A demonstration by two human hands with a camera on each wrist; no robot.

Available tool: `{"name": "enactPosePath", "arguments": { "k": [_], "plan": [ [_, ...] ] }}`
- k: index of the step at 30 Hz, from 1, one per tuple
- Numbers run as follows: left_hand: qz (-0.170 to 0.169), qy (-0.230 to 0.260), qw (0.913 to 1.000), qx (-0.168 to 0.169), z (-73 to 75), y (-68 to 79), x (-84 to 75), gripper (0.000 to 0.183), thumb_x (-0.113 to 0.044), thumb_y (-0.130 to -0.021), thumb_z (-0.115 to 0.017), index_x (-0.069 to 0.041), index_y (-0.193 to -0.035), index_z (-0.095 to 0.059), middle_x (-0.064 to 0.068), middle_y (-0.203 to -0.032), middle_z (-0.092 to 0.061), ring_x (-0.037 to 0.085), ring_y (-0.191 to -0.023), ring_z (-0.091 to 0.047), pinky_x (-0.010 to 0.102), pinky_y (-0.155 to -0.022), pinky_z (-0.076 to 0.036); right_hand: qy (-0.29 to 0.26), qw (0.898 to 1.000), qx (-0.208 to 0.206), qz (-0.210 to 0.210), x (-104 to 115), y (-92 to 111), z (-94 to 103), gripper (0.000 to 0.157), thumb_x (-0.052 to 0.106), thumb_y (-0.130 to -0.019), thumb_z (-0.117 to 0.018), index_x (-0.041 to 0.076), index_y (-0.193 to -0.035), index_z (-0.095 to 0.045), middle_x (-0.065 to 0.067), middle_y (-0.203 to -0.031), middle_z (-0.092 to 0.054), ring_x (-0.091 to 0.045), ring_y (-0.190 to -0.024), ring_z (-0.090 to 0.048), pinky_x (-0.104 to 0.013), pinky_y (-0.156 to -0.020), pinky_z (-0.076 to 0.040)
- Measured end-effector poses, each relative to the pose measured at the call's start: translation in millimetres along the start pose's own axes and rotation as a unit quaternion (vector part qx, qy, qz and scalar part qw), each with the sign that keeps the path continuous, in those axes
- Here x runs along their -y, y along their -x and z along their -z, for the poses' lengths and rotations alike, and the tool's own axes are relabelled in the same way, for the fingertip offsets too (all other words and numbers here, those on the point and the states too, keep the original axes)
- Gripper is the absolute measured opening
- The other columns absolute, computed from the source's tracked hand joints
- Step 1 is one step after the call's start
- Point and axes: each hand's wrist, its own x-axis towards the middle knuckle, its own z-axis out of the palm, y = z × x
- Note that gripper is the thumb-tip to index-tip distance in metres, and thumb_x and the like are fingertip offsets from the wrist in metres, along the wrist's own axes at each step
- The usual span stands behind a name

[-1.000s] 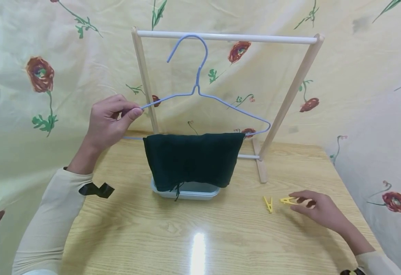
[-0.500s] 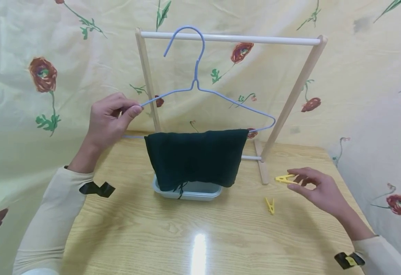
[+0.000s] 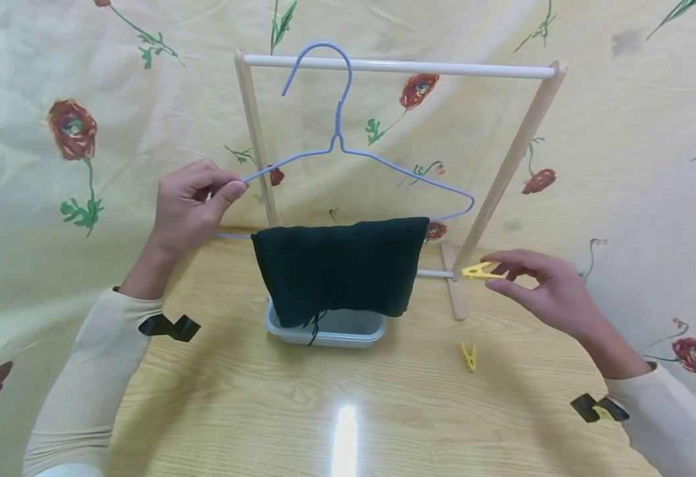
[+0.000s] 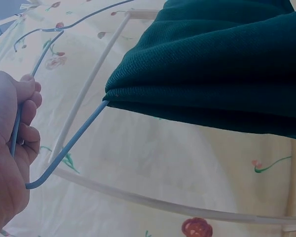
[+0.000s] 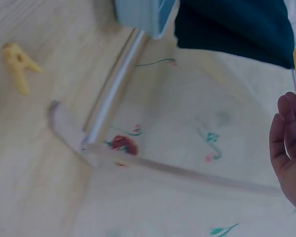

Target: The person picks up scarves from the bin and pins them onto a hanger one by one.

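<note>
My left hand (image 3: 195, 205) grips the left shoulder of a blue wire hanger (image 3: 407, 173) and holds it up in front of the rack. Over the hanger's lower bar hangs a folded dark green cloth (image 3: 339, 271), a thin drawstring dangling from its lower edge. In the left wrist view, the fingers (image 4: 29, 106) curl round the wire. My right hand (image 3: 539, 288) pinches a yellow clothespin (image 3: 476, 271) between thumb and fingertips, its nose pointing left, to the right of the cloth. A second yellow clothespin (image 3: 468, 358) lies on the table below.
Behind the hanger stands a wooden rack (image 3: 506, 159) with a white top rail (image 3: 431, 67). A pale blue tub (image 3: 330, 340) sits under the cloth on the wooden table (image 3: 252, 404). Floral fabric (image 3: 634, 172) covers the background.
My right hand has lifted the yellow clothespin off the table and carried it up and left, nearer the cloth. The hanger has risen slightly, its right end most.
</note>
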Motion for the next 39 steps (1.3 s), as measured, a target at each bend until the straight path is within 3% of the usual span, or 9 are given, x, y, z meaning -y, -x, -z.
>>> {"name": "enactPosePath", "arguments": {
  "k": [5,9,15,22,30,36,39],
  "plan": [
    [0.001,0.002,1.0,0.002,-2.0,-0.3,-0.6,0.01,0.016,-0.081,-0.076,0.01,-0.09,-0.076,-0.001,-0.071,-0.056,0.007,-0.066,-0.042,0.018,-0.056,-0.026,-0.003,0.999,-0.003,0.038,11,-24,-0.8,0.05,-0.018,-0.072,-0.08,0.002,-0.118,-0.074,0.016,-0.109,-0.07,0.0,-0.082,-0.062,-0.009,-0.075,-0.048],
    [0.007,-0.003,1.0,0.001,-3.2,-0.7,-2.2,0.012,0.016,-0.081,-0.076,0.009,-0.09,-0.077,-0.001,-0.071,-0.056,0.007,-0.066,-0.042,0.018,-0.056,-0.026,-0.007,0.998,0.003,0.058,24,-42,-2.4,0.049,-0.016,-0.077,-0.079,0.002,-0.122,-0.072,0.01,-0.11,-0.069,0.0,-0.084,-0.061,-0.009,-0.078,-0.048],
    [0.008,-0.007,0.9999,0.003,-3.7,-0.5,-2.4,0.012,0.016,-0.081,-0.076,0.009,-0.09,-0.077,-0.002,-0.072,-0.056,0.007,-0.066,-0.042,0.018,-0.055,-0.026,-0.046,0.998,-0.005,0.038,42,-65,-6.7,0.056,-0.017,-0.075,-0.081,-0.001,-0.127,-0.069,0.008,-0.101,-0.07,-0.003,-0.078,-0.062,-0.011,-0.074,-0.049],
    [0.006,0.006,1.0,0.003,-5.6,0.0,-1.4,0.011,0.016,-0.081,-0.076,0.009,-0.09,-0.077,-0.001,-0.071,-0.056,0.008,-0.065,-0.042,0.018,-0.055,-0.026,-0.107,0.994,-0.031,0.023,61,-88,-14.5,0.049,-0.015,-0.074,-0.083,-0.004,-0.12,-0.068,0.002,-0.098,-0.071,-0.011,-0.077,-0.064,-0.014,-0.074,-0.052],
    [0.002,0.008,1.0,0.0,-8.8,-1.2,-0.6,0.01,0.014,-0.082,-0.077,0.008,-0.09,-0.077,0.001,-0.07,-0.055,0.008,-0.065,-0.042,0.018,-0.056,-0.026,-0.201,0.978,-0.042,0.047,78,-111,-31.9,0.042,-0.003,-0.081,-0.084,-0.007,-0.119,-0.07,-0.002,-0.107,-0.072,-0.017,-0.081,-0.062,-0.017,-0.076,-0.054],
    [-0.001,0.006,1.0,0.004,-9.4,-0.9,0.0,0.008,0.013,-0.083,-0.077,0.01,-0.09,-0.076,0.001,-0.07,-0.055,0.008,-0.065,-0.042,0.018,-0.055,-0.026,-0.193,0.978,-0.035,0.064,95,-127,-45.4,0.04,0.002,-0.084,-0.082,-0.003,-0.121,-0.071,-0.002,-0.107,-0.072,-0.018,-0.08,-0.062,-0.019,-0.074,-0.055],
    [-0.002,0.005,1.0,0.006,-9.5,-0.4,0.4,0.008,0.013,-0.083,-0.076,0.01,-0.09,-0.076,0.001,-0.07,-0.055,0.008,-0.065,-0.042,0.018,-0.055,-0.026,-0.196,0.978,-0.03,0.071,101,-136,-53.6,0.043,0.017,-0.085,-0.081,-0.002,-0.122,-0.072,-0.002,-0.107,-0.073,-0.019,-0.081,-0.063,-0.021,-0.074,-0.055]
  ]
}}
